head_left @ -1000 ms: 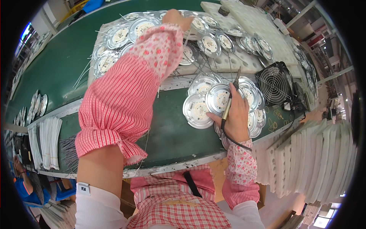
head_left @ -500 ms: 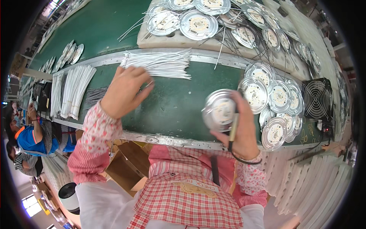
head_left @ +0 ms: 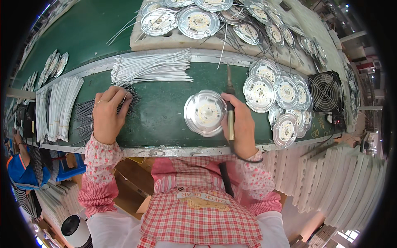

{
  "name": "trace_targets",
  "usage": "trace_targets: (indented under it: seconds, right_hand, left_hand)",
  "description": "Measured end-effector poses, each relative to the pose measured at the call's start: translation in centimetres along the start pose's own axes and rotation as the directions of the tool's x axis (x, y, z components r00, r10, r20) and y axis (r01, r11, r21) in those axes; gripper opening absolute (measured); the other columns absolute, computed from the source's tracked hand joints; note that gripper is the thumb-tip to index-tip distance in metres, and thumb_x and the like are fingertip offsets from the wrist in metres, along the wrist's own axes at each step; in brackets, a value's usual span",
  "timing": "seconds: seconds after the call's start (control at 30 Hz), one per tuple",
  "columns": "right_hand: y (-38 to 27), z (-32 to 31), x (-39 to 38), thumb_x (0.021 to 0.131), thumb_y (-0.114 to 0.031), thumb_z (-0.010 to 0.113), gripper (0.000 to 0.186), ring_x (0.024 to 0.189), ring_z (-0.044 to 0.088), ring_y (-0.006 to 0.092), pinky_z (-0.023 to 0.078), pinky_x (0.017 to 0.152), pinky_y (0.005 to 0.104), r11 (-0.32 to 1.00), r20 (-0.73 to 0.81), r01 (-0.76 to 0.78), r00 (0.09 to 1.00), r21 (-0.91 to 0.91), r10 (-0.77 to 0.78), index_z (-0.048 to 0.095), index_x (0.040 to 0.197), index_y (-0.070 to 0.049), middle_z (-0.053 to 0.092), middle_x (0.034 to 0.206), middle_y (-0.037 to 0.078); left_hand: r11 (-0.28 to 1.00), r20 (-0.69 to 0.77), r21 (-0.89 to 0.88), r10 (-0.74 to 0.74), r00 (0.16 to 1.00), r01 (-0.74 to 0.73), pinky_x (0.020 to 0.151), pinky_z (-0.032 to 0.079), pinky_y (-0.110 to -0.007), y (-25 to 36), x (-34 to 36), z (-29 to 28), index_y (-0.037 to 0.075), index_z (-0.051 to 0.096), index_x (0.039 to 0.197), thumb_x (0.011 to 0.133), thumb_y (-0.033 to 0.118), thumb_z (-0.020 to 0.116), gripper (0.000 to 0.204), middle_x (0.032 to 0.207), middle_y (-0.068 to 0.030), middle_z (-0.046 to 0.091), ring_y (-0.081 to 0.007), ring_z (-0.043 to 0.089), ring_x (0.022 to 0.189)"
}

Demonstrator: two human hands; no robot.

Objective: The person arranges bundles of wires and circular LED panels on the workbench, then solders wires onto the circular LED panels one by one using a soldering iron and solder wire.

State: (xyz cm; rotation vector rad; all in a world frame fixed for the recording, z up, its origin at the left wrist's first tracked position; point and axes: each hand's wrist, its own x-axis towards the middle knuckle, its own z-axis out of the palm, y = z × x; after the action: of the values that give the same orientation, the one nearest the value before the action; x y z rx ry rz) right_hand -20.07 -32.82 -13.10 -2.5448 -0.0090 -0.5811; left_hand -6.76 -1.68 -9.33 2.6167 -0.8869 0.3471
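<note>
My left hand (head_left: 108,113) reaches over a bundle of thin dark wires (head_left: 84,117), thumb and fingers pinched at the wire ends; how many it grips is hidden. My right hand (head_left: 242,126) is closed around a soldering iron (head_left: 230,120), its tip pointing away from me. The same hand grips the right edge of a round silver LED plate (head_left: 205,113), with a ring of small yellowish chips. A pile of white wires (head_left: 151,67) lies beyond my left hand.
More LED plates (head_left: 259,93) are heaped right of my right hand, beside a black fan (head_left: 326,93). Wired plates (head_left: 198,22) cover a foam block (head_left: 173,43) at the back. White wire bundles (head_left: 62,109) lie left. A person in blue (head_left: 25,167) sits far left.
My left hand has moved from near the white wires down onto the dark ones, and its fingers have closed. My right hand has shifted left with the plate; the iron now points away from me.
</note>
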Motion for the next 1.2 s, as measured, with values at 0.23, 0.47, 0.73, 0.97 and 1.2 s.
trace_targets:
  seconds: [0.23, 0.47, 0.73, 0.97, 1.2]
  right_hand:
    - [-2.8, -2.1, 0.9, 0.070, -0.029, 0.086, 0.077, 0.104, 0.061, 0.0331, 0.047, 0.090, 0.0418, 0.997, 0.059, -0.078, 0.995, -0.018, 0.079, 0.051, 0.135, -0.006, 0.064, 0.115, 0.017]
    - [-3.4, -1.6, 0.4, 0.072, -0.031, 0.087, 0.096, 0.121, 0.052, 0.0387, 0.041, 0.102, 0.0465, 0.979, 0.149, -0.073, 0.988, 0.193, 0.045, 0.034, 0.147, -0.003, 0.049, 0.137, 0.024]
    - [-2.9, -3.1, -0.5, 0.073, -0.075, 0.068, 0.113, 0.129, 0.049, 0.0189, 0.041, 0.107, 0.0330, 0.221, 0.380, -0.437, 0.889, 0.872, 0.257, 0.028, 0.150, -0.001, 0.046, 0.142, 0.011]
    - [-2.6, -2.9, -0.7, 0.072, -0.075, 0.070, 0.116, 0.131, 0.049, 0.0207, 0.041, 0.108, 0.0343, 0.205, 0.359, -0.423, 0.888, 0.882, 0.289, 0.028, 0.150, 0.000, 0.046, 0.143, 0.013]
    - [-2.0, -2.6, -0.7, 0.071, -0.056, 0.083, 0.115, 0.141, 0.039, 0.0312, 0.032, 0.117, 0.0422, 0.065, 0.394, -0.419, 0.888, 0.906, 0.239, 0.021, 0.152, -0.003, 0.037, 0.149, 0.020]
  left_hand:
    - [0.990, -0.071, -0.137, 0.027, 0.997, -0.036, 0.081, 0.045, -0.036, 1.2, 1.0, 0.2, 0.002, 0.065, 0.096, 0.084, 0.001, 0.069, 0.013, 0.093, -0.0085, 0.066, -0.0294, 0.061, 0.087]
    - [0.856, 0.004, -0.517, 0.004, 1.000, -0.001, 0.065, 0.048, -0.027, 6.2, 2.7, 2.1, 0.001, 0.067, 0.097, 0.087, 0.002, 0.069, 0.010, 0.084, -0.0073, 0.065, -0.0169, 0.059, 0.070]
    - [0.460, 0.232, -0.862, -0.017, 0.972, 0.214, 0.071, 0.047, -0.022, 13.7, 2.8, 3.3, -0.001, 0.070, 0.099, 0.089, 0.004, 0.069, 0.011, 0.089, -0.0038, 0.069, -0.0064, 0.060, 0.078]
    - [0.441, 0.270, -0.861, -0.030, 0.962, 0.255, 0.073, 0.053, -0.026, 14.4, 3.0, 3.5, 0.001, 0.072, 0.099, 0.088, 0.004, 0.070, 0.012, 0.090, -0.0064, 0.068, -0.0115, 0.066, 0.081]
    - [0.471, 0.282, -0.842, -0.029, 0.959, 0.262, 0.062, 0.040, -0.023, 14.5, 3.1, 3.1, 0.003, 0.074, 0.100, 0.088, 0.005, 0.071, 0.013, 0.082, -0.0001, 0.061, -0.0066, 0.051, 0.070]
